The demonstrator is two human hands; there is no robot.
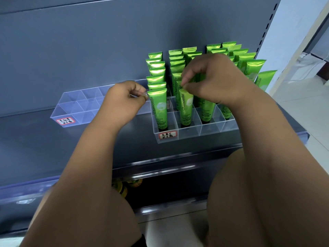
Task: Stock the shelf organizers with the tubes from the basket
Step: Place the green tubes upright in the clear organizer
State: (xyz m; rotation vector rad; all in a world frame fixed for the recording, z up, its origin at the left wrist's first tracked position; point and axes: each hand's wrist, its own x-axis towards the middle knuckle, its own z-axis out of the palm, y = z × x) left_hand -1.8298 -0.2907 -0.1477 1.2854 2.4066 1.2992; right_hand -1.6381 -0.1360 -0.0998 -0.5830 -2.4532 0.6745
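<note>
Right hand (213, 82) pinching tube (186, 107), standing in organizer (195, 132)

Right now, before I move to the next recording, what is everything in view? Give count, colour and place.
shelf: one, dark grey, centre.
right organizer: one, clear, shelf's right side.
left organizer: one, clear, shelf's left side; looks empty.
labels: two, white with red borders, one on each organizer's front.
tubes: over twenty (some hidden), green, upright in right organizer.
items below: a few, yellow-orange, lower shelf; too dark to identify.
left hand: one, pinching the front-left tube at its top corner.
right hand: one, pinching the top of the second-column front tube.
</note>
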